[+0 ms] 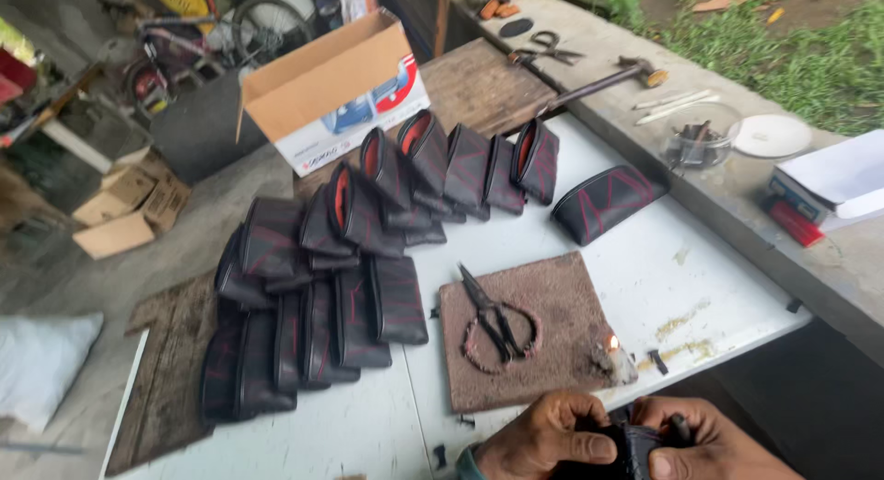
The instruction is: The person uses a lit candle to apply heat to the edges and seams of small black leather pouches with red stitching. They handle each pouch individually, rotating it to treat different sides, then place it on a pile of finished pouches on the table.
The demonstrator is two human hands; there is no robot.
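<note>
1. Your left hand [543,439] and right hand [704,443] both close their fingers around a small black pouch [631,448] at the bottom edge, just in front of the brown board [552,296].
2. It looks soft, light and pliable, likely rubbery; pinch it by the folded edges, thumbs on top.
3. On the board lie the scissors [493,319], and a small lit candle [615,356] burns near your right hand.
4. Finished pouches [359,259] stand in rows across the white table [663,268].
5. The pouch is mostly hidden by your fingers and cut off below.
</note>
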